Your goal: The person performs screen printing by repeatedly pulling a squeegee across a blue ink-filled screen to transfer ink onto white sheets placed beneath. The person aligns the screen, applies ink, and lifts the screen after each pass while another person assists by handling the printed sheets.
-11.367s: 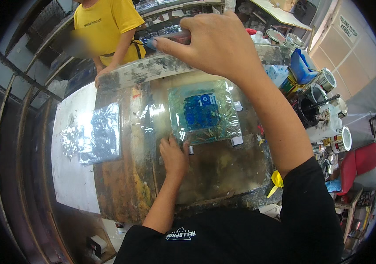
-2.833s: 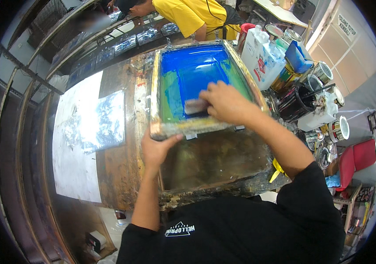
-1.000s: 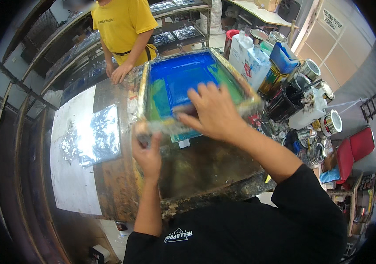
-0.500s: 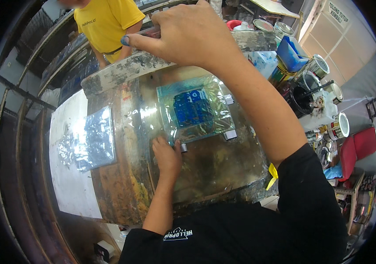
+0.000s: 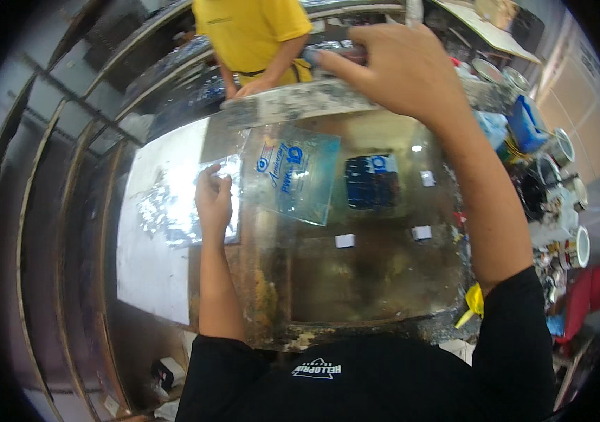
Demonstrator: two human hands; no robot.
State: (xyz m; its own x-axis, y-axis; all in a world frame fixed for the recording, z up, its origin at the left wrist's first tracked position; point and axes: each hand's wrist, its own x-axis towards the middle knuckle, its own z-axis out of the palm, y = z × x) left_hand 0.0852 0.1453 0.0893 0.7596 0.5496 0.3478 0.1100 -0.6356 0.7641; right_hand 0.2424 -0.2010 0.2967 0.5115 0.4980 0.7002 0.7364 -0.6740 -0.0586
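Note:
My left hand (image 5: 214, 200) lies at the right edge of the stacked clear plastic sheets (image 5: 173, 218), its fingers drawn together. Glare hides what is between them. Just right of it, a clear plastic sheet with blue and red print (image 5: 298, 172) lies tilted over the board (image 5: 377, 281). A dark blue printed square (image 5: 370, 186) shows farther right, with small white tabs (image 5: 345, 240) near it. My right hand (image 5: 409, 74), a thumb stained blue, is closed high over the far side around something brownish, mostly hidden, beside an ink-stained bar (image 5: 272, 104).
A person in a yellow shirt (image 5: 247, 39) stands across the table, hands by the bar. White paper (image 5: 145, 274) lies under the stack. Ink cans (image 5: 560, 144), a blue container (image 5: 530, 119) and a red chair (image 5: 595, 288) are on the right. Something yellow (image 5: 472, 302) hangs by the board's right edge.
The printed sheet has shifted left off the blue square and turned. My left hand has gone left from the sheet's corner to the stack. The view has swung, and the person's hands now show.

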